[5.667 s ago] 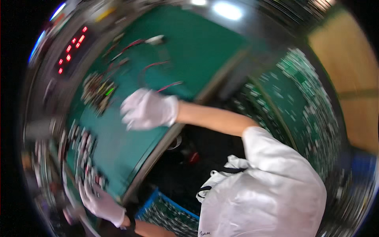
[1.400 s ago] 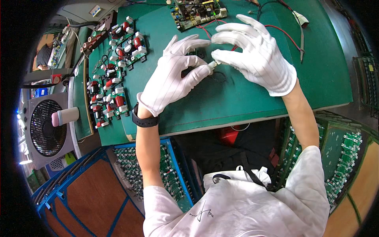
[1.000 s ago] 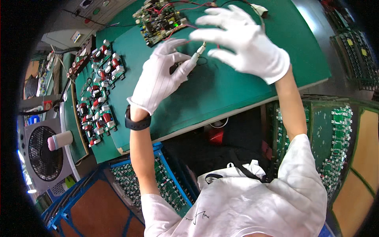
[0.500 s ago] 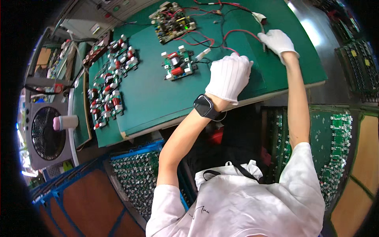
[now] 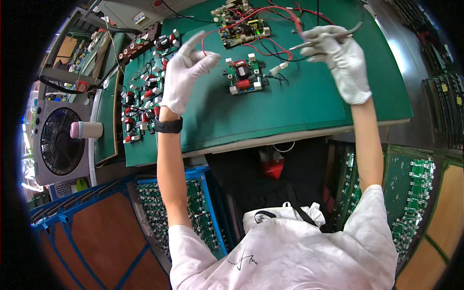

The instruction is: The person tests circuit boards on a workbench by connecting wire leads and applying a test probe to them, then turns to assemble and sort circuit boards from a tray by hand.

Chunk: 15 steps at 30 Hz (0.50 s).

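Both my hands wear white gloves. At the left, my left hand (image 5: 186,75) pinches the end of a red wire (image 5: 227,28) between thumb and fingers, its index finger pointing up. That wire arcs to the right, toward my right hand (image 5: 338,58), which is closed around a slim grey metal tool (image 5: 347,33) that looks like tweezers. Its pointed end is directed left. Between my hands, a small green circuit board (image 5: 245,76) with red and black components lies on the green mat. Its short black leads end in a white connector (image 5: 279,68).
A larger circuit board (image 5: 227,36) with a lit green spot and wires lies farther back. Several small boards (image 5: 145,92) line the table's left side. Beyond the left edge stand a fan (image 5: 60,140) and a pink-capped bottle (image 5: 89,130). Racks of boards (image 5: 171,208) stand below the table.
My left hand has moved from the table's middle to the left and now holds the red wire. My right hand has lifted with the grey tool, turning it sideways.
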Available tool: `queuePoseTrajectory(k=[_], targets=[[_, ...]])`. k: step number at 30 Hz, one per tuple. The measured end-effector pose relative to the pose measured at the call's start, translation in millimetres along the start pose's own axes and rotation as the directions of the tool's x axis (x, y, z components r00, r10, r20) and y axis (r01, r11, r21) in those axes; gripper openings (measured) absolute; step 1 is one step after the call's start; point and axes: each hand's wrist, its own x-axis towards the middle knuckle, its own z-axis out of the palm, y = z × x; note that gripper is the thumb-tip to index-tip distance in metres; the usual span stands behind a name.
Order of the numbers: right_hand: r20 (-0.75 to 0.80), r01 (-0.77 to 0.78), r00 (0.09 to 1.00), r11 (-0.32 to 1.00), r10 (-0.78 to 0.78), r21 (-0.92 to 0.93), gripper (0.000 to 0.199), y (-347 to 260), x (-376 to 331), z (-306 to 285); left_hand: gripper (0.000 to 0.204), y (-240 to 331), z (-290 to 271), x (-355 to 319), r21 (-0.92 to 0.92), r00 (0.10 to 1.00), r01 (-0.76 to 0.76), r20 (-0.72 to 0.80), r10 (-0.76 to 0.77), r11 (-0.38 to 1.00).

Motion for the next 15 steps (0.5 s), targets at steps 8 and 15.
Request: queuePoseTrajectory(k=[8, 15], targets=[[0.134, 0.034, 0.990, 0.997, -0.043, 0.067, 0.022, 57.0, 23.6, 75.2, 0.048, -34.2, 3.3, -0.5, 0.058, 0.992, 0.101, 0.068, -0.105, 0.993], [0.029, 0.110, 0.994, 0.974, -0.107, -0.196, 0.025, 71.8, 15.8, 58.0, 0.043, -40.2, 12.2, 0.2, 0.077, 0.987, 0.080, 0.134, -0.090, 0.994]])
